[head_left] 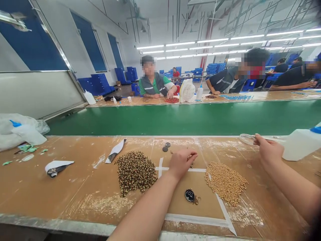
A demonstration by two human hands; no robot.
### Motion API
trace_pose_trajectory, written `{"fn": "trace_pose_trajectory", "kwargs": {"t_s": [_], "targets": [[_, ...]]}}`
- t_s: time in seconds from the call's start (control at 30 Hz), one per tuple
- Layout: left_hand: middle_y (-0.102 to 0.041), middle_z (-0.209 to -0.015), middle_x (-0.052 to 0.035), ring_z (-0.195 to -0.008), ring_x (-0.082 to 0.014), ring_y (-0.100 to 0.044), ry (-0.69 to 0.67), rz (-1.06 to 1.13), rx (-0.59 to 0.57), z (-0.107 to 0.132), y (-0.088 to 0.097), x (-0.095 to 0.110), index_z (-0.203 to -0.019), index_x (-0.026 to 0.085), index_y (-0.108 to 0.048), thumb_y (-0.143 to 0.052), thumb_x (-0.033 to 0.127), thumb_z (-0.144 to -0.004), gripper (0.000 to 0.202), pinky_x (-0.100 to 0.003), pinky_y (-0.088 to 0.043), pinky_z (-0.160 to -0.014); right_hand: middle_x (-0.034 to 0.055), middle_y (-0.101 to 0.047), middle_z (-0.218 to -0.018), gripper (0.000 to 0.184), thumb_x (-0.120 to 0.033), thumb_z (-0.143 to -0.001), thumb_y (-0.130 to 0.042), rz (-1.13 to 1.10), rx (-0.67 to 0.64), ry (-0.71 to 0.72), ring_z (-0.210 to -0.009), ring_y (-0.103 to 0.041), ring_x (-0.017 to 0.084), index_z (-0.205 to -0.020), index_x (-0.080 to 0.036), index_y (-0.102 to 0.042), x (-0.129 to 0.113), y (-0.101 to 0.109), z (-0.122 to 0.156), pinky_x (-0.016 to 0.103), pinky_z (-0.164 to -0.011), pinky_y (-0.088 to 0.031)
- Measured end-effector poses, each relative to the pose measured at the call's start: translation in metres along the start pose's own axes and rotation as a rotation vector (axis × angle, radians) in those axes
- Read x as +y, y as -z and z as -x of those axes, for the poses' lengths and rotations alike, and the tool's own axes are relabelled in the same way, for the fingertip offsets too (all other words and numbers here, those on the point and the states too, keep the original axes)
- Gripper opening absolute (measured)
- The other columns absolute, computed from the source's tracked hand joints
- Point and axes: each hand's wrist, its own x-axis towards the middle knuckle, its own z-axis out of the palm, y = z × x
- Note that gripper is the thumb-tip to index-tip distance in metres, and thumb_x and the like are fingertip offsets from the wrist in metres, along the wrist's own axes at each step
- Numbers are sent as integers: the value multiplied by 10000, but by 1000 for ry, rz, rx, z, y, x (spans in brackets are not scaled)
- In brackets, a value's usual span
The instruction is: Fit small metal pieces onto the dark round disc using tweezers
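Observation:
My left hand (181, 162) rests on the brown worktop, its fingers curled round a few small gold parts (190, 157). A heap of dark spotted beads (135, 172) lies just left of it, and a heap of gold beads (226, 182) lies to its right. My right hand (268, 149) reaches to the far right with its fingers pinched on the edge of a clear plastic dish (247, 138). A small black round part (190, 195) sits near the front, and two dark discs (166, 147) lie behind my left hand.
A white squeeze bottle (301, 144) stands at the right edge, another (27, 133) lies at the left by a plastic bag. Paper scraps (57, 166) lie on the left. A green conveyor belt (190, 117) runs behind the worktop; several people work beyond it.

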Motion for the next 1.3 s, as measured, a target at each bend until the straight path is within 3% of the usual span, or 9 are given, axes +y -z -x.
{"fn": "trace_pose_trajectory", "kwargs": {"t_s": [0.2,0.43,0.57,0.7,0.77,0.87,1.0,1.13,1.3], "targets": [[-812,-1058,16,-951,-174,-751,20,26,-8,-1,1,1,-1086,284,-777,-604,392,-1012,217,-275,-541,-840,44,-618,-572,244,-46,-680,-821,83,55,-90,-548,-544,174,-522,-143,-662,16,-3,-18,396,-702,-497],[-812,-1057,20,-935,-176,-749,36,51,-26,-4,-2,4,-1070,287,-783,-612,385,-1005,207,-278,-540,-835,56,-587,-615,344,-7,-759,-756,-17,93,-150,-539,-490,143,-504,-166,-589,11,-17,-24,344,-511,-391],[-811,-1076,9,-933,-180,-748,51,41,-65,-3,-1,3,-1087,289,-785,-605,411,-1005,233,-278,-543,-822,-23,-517,-594,348,-40,-883,-643,-198,-139,-272,-551,-478,99,-581,-181,-545,-10,-68,4,322,-619,-511],[-811,-1080,5,-949,-180,-746,86,36,-36,-2,3,1,-1100,283,-779,-602,393,-1007,229,-279,-543,-843,-59,-515,-614,291,-146,-891,-724,-381,-470,-311,-569,-459,74,-657,-182,-555,-37,-137,50,384,-821,-580],[-812,-1069,2,-944,-181,-745,93,49,-30,-2,4,1,-1095,279,-779,-607,386,-1004,222,-283,-545,-851,-55,-513,-636,309,-208,-885,-765,-433,-587,-304,-599,-474,74,-659,-186,-556,-47,-154,68,405,-900,-578],[-810,-1077,0,-934,-178,-745,94,82,-36,-3,3,3,-1086,273,-779,-615,382,-999,215,-287,-549,-856,-71,-483,-630,310,-299,-855,-817,-473,-692,-291,-564,-417,65,-682,-198,-581,-53,-141,88,441,-963,-579],[-811,-1058,-14,-946,-181,-753,126,123,-27,-4,1,4,-1082,260,-768,-659,414,-971,219,-286,-555,-855,-94,-448,-620,321,-389,-748,-910,-542,-817,-314,-528,-384,61,-751,-214,-640,-54,-81,113,477,-1057,-573],[-809,-983,-20,-919,-183,-758,187,177,6,-5,-3,4,-1013,245,-761,-719,432,-923,211,-267,-564,-793,-74,-453,-638,355,-351,-792,-886,-536,-831,-313,-562,-409,63,-643,-202,-601,-55,-34,143,486,-1151,-529],[-806,-958,-24,-870,-178,-749,193,183,3,-5,-5,3,-972,237,-762,-722,437,-914,212,-263,-564,-762,-59,-480,-634,379,-337,-773,-901,-515,-790,-279,-601,-424,73,-584,-200,-603,-48,-23,151,478,-1176,-520]]}}
